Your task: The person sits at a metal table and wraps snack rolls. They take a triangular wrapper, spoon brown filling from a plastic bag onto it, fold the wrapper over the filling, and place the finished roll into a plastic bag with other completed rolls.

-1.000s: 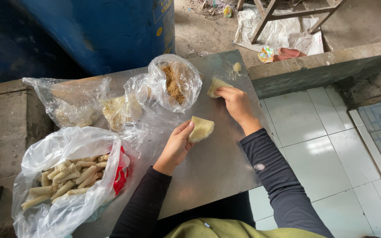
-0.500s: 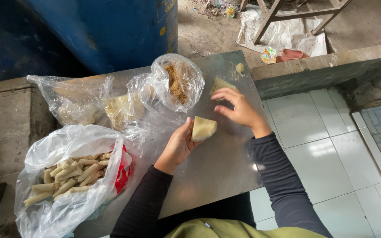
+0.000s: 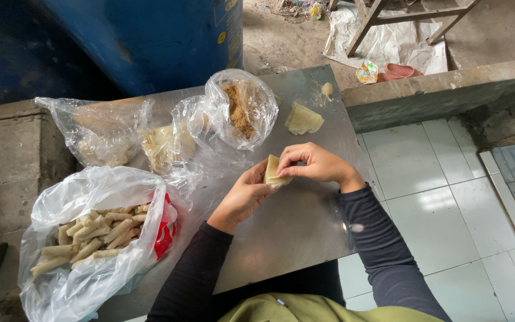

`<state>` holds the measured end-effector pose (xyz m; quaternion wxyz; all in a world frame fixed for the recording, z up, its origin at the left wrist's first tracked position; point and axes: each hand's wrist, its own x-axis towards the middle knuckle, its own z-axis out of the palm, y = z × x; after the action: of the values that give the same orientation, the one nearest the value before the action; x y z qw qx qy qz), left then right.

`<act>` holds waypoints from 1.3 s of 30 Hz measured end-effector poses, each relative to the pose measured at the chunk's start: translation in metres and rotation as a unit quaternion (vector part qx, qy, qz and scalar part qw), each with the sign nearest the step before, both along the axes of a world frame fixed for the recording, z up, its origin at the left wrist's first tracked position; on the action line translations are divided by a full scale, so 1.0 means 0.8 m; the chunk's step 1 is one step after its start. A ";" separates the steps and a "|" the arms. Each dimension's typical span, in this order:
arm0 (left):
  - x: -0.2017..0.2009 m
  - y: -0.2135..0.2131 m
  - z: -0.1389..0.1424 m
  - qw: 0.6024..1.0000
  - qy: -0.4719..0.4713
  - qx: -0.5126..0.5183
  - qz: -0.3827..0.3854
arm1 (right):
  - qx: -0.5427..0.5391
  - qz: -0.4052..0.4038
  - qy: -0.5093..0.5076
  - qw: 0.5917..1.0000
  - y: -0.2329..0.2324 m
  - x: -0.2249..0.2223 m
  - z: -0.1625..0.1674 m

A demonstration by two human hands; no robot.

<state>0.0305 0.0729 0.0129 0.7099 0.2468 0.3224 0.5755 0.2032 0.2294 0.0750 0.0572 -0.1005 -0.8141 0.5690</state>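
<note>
Both hands meet over the middle of the metal table (image 3: 305, 238); the left hand (image 3: 242, 200) cups a thin, pale wrapper (image 3: 273, 172), and the right hand (image 3: 314, 164) pinches its top edge; it looks soft, light, easy to tear, so hold the edges gently.

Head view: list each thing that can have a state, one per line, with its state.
Pastry wrapper: folded, held in both hands above the metal table.
Left hand: grip closed on it.
Right hand: pinching its top.
Wrapper stack: lying flat.
Filling bag: open.
Bag of rolls: open, part full.
</note>
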 end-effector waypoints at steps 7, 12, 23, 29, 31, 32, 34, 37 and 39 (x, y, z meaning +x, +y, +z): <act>0.001 -0.001 -0.005 0.999 0.039 0.001 0.032 | -0.021 -0.047 -0.017 0.999 -0.016 -0.007 0.000; 0.005 0.005 -0.019 0.995 0.067 -0.026 0.066 | 0.003 -0.083 0.016 0.996 -0.009 -0.004 -0.026; 0.005 0.007 -0.027 0.995 0.042 -0.044 0.076 | -0.102 -0.482 0.228 0.840 0.085 0.025 -0.087; 0.005 0.007 -0.026 0.996 0.029 -0.033 0.075 | 0.483 -0.366 0.061 0.793 0.056 0.008 -0.073; 0.004 0.007 -0.026 0.996 0.033 -0.039 0.075 | 0.500 -0.342 0.055 0.794 0.047 0.005 -0.068; 0.004 0.007 -0.026 0.996 0.034 -0.041 0.075 | 0.508 -0.329 0.052 0.794 0.044 0.004 -0.066; 0.004 0.007 -0.027 0.996 0.038 -0.039 0.073 | 0.526 -0.320 0.032 0.787 0.042 0.003 -0.064; 0.005 0.006 -0.026 0.996 0.038 -0.037 0.073 | 0.550 -0.307 0.021 0.777 0.042 0.004 -0.066; 0.005 0.006 -0.024 0.996 0.036 -0.038 0.073 | 0.556 -0.301 0.017 0.775 0.042 0.004 -0.069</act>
<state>0.0347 0.0777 -0.0064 0.6627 0.2163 0.3865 0.6038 0.2062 0.2633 0.0200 0.2854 -0.2814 -0.9158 -0.0273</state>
